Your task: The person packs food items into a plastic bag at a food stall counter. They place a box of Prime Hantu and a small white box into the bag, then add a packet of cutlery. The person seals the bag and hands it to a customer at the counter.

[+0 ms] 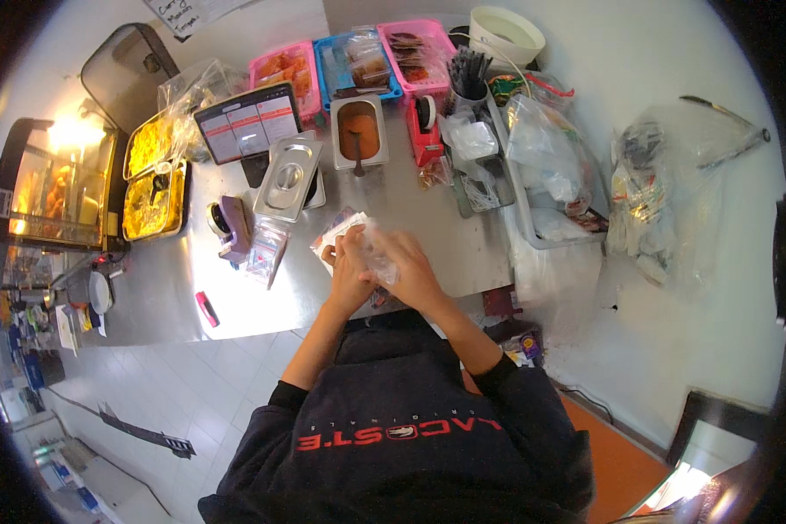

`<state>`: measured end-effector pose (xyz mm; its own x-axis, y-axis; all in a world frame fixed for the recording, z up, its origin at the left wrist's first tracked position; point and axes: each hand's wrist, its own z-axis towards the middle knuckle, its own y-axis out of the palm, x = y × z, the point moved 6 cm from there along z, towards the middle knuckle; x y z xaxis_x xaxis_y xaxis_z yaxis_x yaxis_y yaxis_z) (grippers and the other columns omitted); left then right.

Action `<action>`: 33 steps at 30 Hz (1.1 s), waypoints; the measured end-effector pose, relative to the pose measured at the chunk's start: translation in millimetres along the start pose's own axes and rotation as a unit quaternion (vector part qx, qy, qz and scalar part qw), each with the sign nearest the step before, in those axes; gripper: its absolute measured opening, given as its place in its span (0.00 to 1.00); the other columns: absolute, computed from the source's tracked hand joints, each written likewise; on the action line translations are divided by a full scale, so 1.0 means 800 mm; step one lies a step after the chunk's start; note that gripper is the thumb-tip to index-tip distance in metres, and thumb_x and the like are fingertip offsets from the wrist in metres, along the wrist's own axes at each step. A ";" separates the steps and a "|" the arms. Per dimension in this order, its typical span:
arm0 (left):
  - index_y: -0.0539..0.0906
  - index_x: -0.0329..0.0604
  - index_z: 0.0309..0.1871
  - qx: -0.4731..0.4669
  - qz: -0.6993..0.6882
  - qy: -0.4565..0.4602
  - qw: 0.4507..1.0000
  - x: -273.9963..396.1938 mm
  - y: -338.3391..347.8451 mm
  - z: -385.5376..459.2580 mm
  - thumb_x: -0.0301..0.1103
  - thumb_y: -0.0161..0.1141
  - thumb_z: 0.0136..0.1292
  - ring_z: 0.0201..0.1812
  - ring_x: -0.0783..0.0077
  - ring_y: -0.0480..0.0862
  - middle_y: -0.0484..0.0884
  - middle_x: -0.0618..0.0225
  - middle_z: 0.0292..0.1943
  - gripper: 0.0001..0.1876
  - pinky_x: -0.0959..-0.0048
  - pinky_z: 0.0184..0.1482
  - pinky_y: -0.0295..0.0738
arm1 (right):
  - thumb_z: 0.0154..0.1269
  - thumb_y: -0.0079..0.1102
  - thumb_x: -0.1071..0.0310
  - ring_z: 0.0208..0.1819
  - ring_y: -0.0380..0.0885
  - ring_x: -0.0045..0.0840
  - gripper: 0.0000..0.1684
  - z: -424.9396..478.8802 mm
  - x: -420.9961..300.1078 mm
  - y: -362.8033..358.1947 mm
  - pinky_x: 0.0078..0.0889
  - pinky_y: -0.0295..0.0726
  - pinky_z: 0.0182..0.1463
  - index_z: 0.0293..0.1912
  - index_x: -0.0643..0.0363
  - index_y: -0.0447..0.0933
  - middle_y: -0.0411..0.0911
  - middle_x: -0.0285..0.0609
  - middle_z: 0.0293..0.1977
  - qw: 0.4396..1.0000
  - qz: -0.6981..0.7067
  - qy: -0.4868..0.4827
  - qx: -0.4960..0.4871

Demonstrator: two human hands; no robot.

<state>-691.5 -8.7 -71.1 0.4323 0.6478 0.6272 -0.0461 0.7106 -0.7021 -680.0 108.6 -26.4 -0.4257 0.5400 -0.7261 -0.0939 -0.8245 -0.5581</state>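
Near the front edge of the metal counter (458, 255), my left hand (350, 272) holds a small packet with a white printed paper (344, 229) on it. My right hand (409, 268), blurred at the fingers, is on a clear plastic bag (380, 259) beside the left hand. What lies under the fingers is partly hidden. Just left of my hands lie small clear zip bags (266, 252) and a purple tape dispenser (236, 226). Beyond them are a steel pan lid (289, 180) and a steel pan of orange-brown sauce (359, 131) with a dark spoon standing in it.
A tablet (249, 124) stands at the back left, beside trays of yellow food (154, 203) and a lit warming cabinet (59, 190). Pink and blue baskets (324, 75) hold bagged food. A red tape dispenser (424, 134) and a bin of plastic bags (543, 164) are right. A pink marker (207, 309) lies front left.
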 end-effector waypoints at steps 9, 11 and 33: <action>0.75 0.37 0.44 -0.054 -0.155 -0.133 0.978 -0.029 -0.030 -0.013 0.23 0.64 0.52 0.43 0.58 0.80 0.79 0.52 0.43 0.16 0.68 0.46 0.73 | 0.56 0.64 0.69 0.42 0.78 0.25 0.12 0.059 0.030 0.020 0.30 0.75 0.47 0.41 0.62 0.79 0.80 0.39 0.39 0.914 0.235 0.064 -0.323; 0.78 0.37 0.39 -0.011 -0.158 -0.182 0.970 -0.024 -0.049 -0.014 0.22 0.65 0.51 0.38 0.62 0.82 0.82 0.56 0.37 0.11 0.71 0.41 0.75 | 0.57 0.63 0.70 0.41 0.79 0.23 0.10 0.072 0.080 -0.016 0.31 0.77 0.46 0.39 0.63 0.79 0.81 0.40 0.38 0.901 0.276 0.184 -0.280; 0.72 0.36 0.31 0.065 -0.030 -0.140 0.988 -0.008 -0.039 -0.013 0.22 0.64 0.48 0.31 0.54 0.79 0.77 0.59 0.29 0.10 0.64 0.36 0.72 | 0.51 0.62 0.68 0.37 0.82 0.42 0.04 0.032 0.369 -0.090 0.43 0.80 0.42 0.30 0.53 0.81 0.82 0.48 0.34 0.853 -0.433 0.251 -0.146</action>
<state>-683.8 -37.9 -56.6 0.1736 0.6416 0.7472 -0.1511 0.7670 -0.6235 -822.2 323.5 -190.2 0.1355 0.9903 -0.0297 0.0806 -0.0409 -0.9959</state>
